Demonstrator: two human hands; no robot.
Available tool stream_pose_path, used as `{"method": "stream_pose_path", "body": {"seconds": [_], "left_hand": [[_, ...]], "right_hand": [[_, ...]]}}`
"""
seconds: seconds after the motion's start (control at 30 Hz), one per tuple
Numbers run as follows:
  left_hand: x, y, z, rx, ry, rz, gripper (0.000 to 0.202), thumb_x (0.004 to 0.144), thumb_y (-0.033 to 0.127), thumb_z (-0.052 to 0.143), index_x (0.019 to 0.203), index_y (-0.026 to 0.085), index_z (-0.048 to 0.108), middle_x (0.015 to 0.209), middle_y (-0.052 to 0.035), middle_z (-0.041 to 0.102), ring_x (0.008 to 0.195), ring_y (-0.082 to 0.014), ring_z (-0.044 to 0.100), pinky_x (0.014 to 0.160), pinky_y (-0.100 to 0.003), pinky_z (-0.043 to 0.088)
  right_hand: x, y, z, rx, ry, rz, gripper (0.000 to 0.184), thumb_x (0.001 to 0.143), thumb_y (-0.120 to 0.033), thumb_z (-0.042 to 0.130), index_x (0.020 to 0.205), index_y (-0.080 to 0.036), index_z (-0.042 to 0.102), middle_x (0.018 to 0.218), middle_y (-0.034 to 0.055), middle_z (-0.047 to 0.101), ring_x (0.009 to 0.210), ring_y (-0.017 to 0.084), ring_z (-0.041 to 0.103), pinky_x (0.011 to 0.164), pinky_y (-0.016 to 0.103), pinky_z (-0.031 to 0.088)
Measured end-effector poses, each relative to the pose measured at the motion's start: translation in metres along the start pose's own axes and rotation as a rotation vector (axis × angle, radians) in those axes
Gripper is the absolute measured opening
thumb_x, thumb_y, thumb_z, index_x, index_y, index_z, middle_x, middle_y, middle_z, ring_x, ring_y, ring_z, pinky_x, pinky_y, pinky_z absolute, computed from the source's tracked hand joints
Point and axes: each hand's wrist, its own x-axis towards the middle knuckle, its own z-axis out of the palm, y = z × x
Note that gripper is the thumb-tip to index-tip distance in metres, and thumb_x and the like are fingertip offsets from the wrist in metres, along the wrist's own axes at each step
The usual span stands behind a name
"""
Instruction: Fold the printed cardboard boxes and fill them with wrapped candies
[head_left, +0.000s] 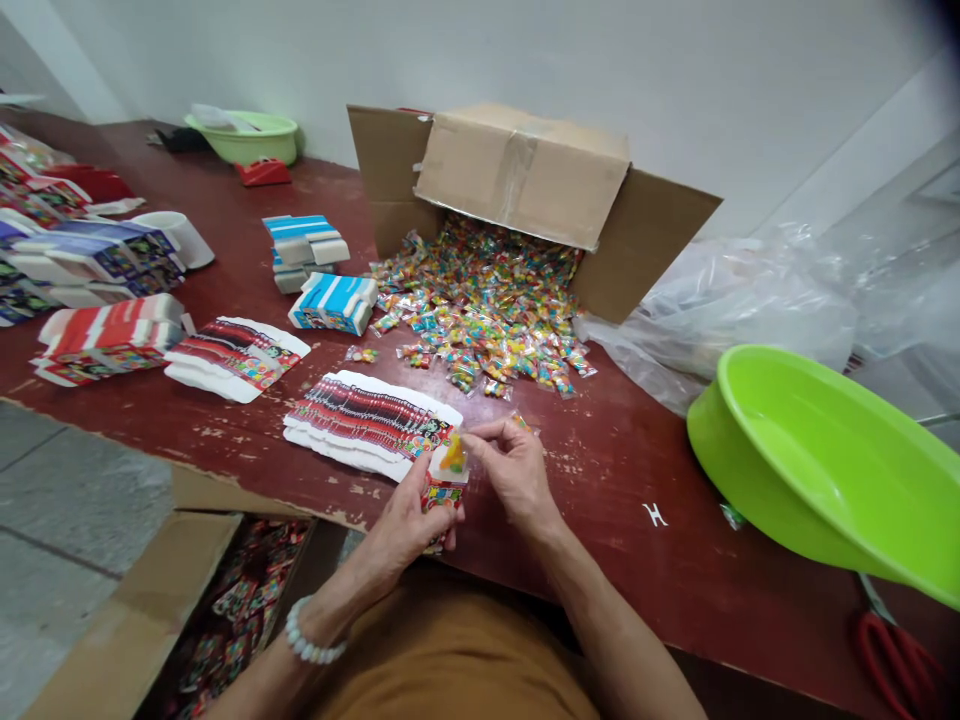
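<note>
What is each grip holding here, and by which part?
The left grip holds a box around its lower part; the right grip pinches a packet at its upper right edge.

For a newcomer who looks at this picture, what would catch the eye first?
Probably the bright green basin at the right, a large patch of vivid colour. Next, the cardboard carton at the back of the table, with colourful packets spread before its open side. In front, the left hand holds a small printed box while the right hand pinches a clear packet at the box's top.
</note>
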Motion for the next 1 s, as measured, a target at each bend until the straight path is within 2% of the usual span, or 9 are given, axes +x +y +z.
{"method": "stream_pose_path", "body": {"seconds": [0.1, 0.2, 0.3, 0.4, 0.47, 0.53, 0.63, 0.73, 1.0], "left_hand": [[-0.001, 0.005, -0.002, -0.109, 0.008, 0.002, 0.049, 0.071, 0.019, 0.066, 0.117, 0.021, 0.049, 0.066, 0.0068, 0.063, 0.05, -0.0093, 0.056, 0.051, -0.02, 0.045], [0.001, 0.012, -0.006, -0.292, 0.043, -0.059, 0.044, 0.078, 0.042, 0.067, 0.114, 0.02, 0.053, 0.07, 0.0025, 0.068, 0.05, -0.0126, 0.061, 0.05, -0.023, 0.048], [0.004, 0.015, -0.009, -0.348, 0.09, -0.154, 0.054, 0.081, 0.064, 0.058, 0.104, 0.016, 0.059, 0.065, -0.0029, 0.07, 0.045, -0.0167, 0.063, 0.046, -0.026, 0.05], [0.006, 0.011, -0.008, -0.303, 0.094, -0.134, 0.046, 0.08, 0.056, 0.064, 0.105, 0.016, 0.06, 0.061, -0.0014, 0.069, 0.042, -0.0153, 0.06, 0.042, -0.024, 0.05], [0.006, 0.006, -0.006, -0.248, 0.109, -0.068, 0.043, 0.08, 0.046, 0.067, 0.111, 0.019, 0.058, 0.06, 0.0017, 0.068, 0.043, -0.0147, 0.059, 0.04, -0.022, 0.049], [0.005, 0.002, -0.007, -0.238, 0.117, -0.033, 0.043, 0.081, 0.043, 0.068, 0.115, 0.021, 0.055, 0.062, 0.0028, 0.067, 0.046, -0.0152, 0.06, 0.039, -0.022, 0.049], [0.003, 0.002, -0.01, -0.359, 0.06, -0.095, 0.043, 0.086, 0.048, 0.066, 0.118, 0.022, 0.053, 0.066, 0.0012, 0.069, 0.046, -0.0154, 0.063, 0.042, -0.023, 0.052], [0.002, 0.006, -0.014, -0.521, -0.042, -0.191, 0.045, 0.094, 0.056, 0.054, 0.122, 0.022, 0.051, 0.067, -0.0016, 0.07, 0.043, -0.0165, 0.063, 0.042, -0.026, 0.053], [0.002, 0.012, -0.011, -0.538, -0.054, -0.166, 0.049, 0.102, 0.054, 0.027, 0.133, 0.02, 0.045, 0.065, -0.0051, 0.072, 0.039, -0.0183, 0.064, 0.039, -0.025, 0.05]], "right_hand": [[-0.01, 0.001, 0.001, -0.148, -0.111, -0.128, 0.015, 0.077, -0.038, 0.078, 0.072, -0.024, 0.075, 0.085, 0.0035, 0.068, 0.089, 0.022, 0.06, 0.088, 0.038, 0.045], [-0.011, -0.001, -0.002, -0.074, -0.148, -0.132, 0.021, 0.085, -0.042, 0.07, 0.075, -0.024, 0.074, 0.098, 0.0049, 0.066, 0.102, 0.023, 0.058, 0.096, 0.037, 0.043], [-0.009, -0.003, -0.006, 0.138, -0.119, 0.057, 0.028, 0.081, -0.047, 0.073, 0.096, -0.023, 0.071, 0.098, 0.0037, 0.066, 0.091, 0.019, 0.061, 0.084, 0.032, 0.049], [-0.01, -0.004, -0.004, 0.253, -0.338, 0.268, 0.047, 0.073, -0.045, 0.081, 0.11, -0.023, 0.064, 0.094, 0.0018, 0.066, 0.068, 0.014, 0.059, 0.065, 0.028, 0.051], [-0.012, -0.003, -0.001, 0.233, -0.448, 0.284, 0.048, 0.073, -0.044, 0.082, 0.112, -0.022, 0.064, 0.094, 0.002, 0.066, 0.061, 0.011, 0.057, 0.058, 0.026, 0.05], [-0.013, 0.0, 0.002, 0.162, -0.437, 0.158, 0.036, 0.076, -0.043, 0.08, 0.102, -0.022, 0.069, 0.1, 0.0039, 0.066, 0.065, 0.012, 0.06, 0.059, 0.026, 0.052], [-0.012, 0.004, 0.003, 0.017, -0.339, -0.192, 0.018, 0.084, -0.039, 0.074, 0.084, -0.022, 0.074, 0.102, 0.0065, 0.072, 0.08, 0.017, 0.067, 0.072, 0.03, 0.055], [-0.013, 0.005, 0.001, -0.107, -0.361, -0.4, 0.018, 0.091, -0.037, 0.066, 0.086, -0.023, 0.076, 0.093, 0.0065, 0.077, 0.087, 0.02, 0.07, 0.083, 0.033, 0.055], [-0.011, -0.006, 0.001, -0.233, -0.412, -0.079, 0.016, 0.085, -0.03, 0.067, 0.087, -0.017, 0.075, 0.087, 0.0055, 0.077, 0.067, 0.015, 0.066, 0.064, 0.026, 0.051]]}}
